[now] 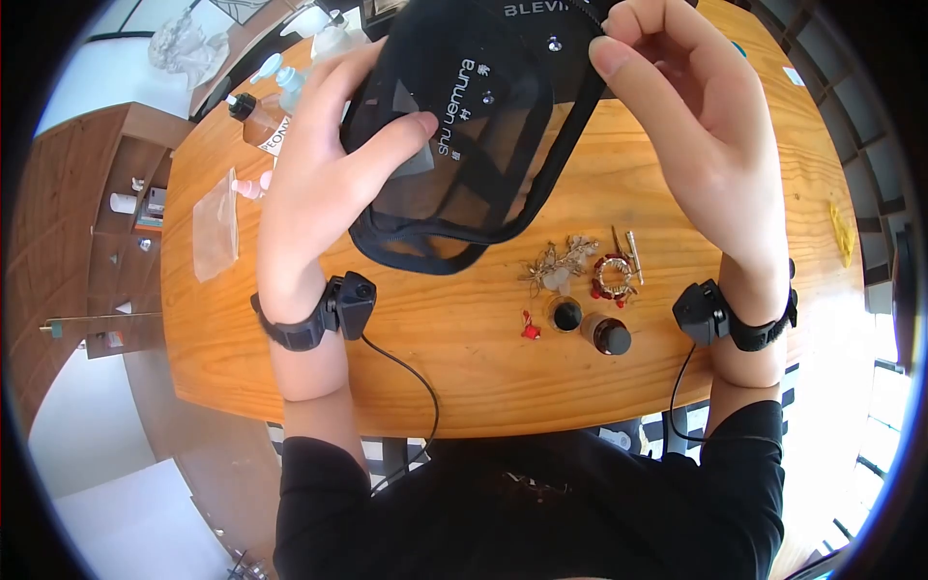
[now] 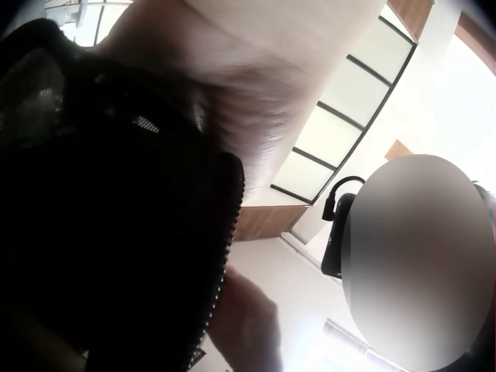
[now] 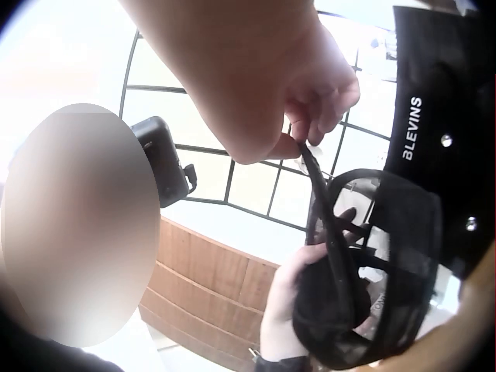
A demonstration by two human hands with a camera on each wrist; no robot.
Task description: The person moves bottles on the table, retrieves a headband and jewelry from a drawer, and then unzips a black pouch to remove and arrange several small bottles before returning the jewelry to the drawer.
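A black mesh pouch (image 1: 503,145) with white lettering is held up over the table in the head view. The left hand (image 1: 333,159) grips its left side, thumb across the front. At the pouch's upper right edge, the right hand (image 1: 710,116) pinches the rim between thumb and fingers. The right wrist view shows the right hand (image 3: 322,93) pinching one end of the dark edge of the mesh pouch (image 3: 411,232), with the left hand (image 3: 283,310) holding it lower down. In the left wrist view the dark pouch (image 2: 116,232), edged by a zipper, fills much of the picture.
On the wooden table (image 1: 503,387) lie a beaded ring (image 1: 612,277), dried sprigs (image 1: 561,259), a red piece (image 1: 530,327) and two small bottles, one dark-capped (image 1: 611,336). A clear bag (image 1: 215,227) and pump bottles (image 1: 290,82) are at left, a yellow wrapper (image 1: 840,234) at right.
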